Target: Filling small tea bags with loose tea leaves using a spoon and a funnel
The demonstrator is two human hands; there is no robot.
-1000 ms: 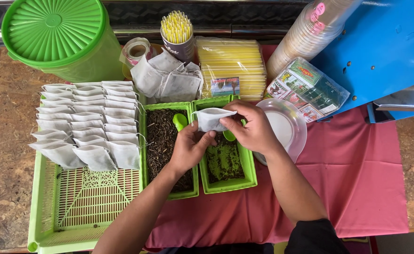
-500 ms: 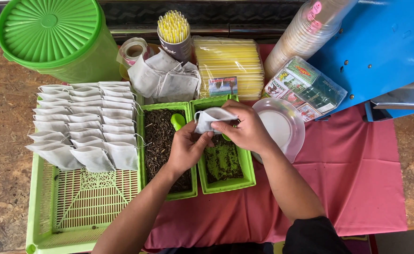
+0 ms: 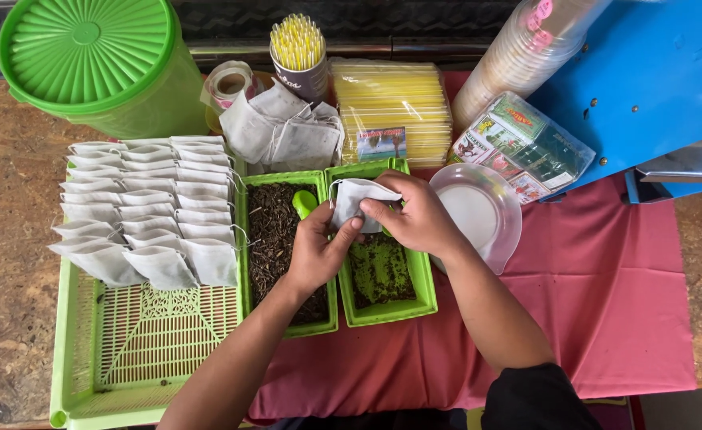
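Both my hands hold one small white filter bag (image 3: 352,199) over two green tubs. My left hand (image 3: 317,251) pinches its lower edge from below. My right hand (image 3: 417,213) grips its right side. The left green tub (image 3: 287,253) holds dark loose tea leaves and a green scoop (image 3: 304,202). The right green tub (image 3: 384,280) holds darker, finer tea. Rows of filled white bags (image 3: 148,209) lie in a pale green slotted tray (image 3: 140,350) at the left.
A big green lidded container (image 3: 100,64) stands at the back left. Behind the tubs lie empty bags (image 3: 283,127), a tape roll (image 3: 227,82), a cup of yellow straws (image 3: 298,49), a yellow pack (image 3: 391,107), stacked cups (image 3: 518,60) and a clear lid (image 3: 478,213). A blue machine (image 3: 654,87) is at the right.
My left hand has come closer to the bag and now pinches its lower edge. The bag has dropped slightly toward the right tub.
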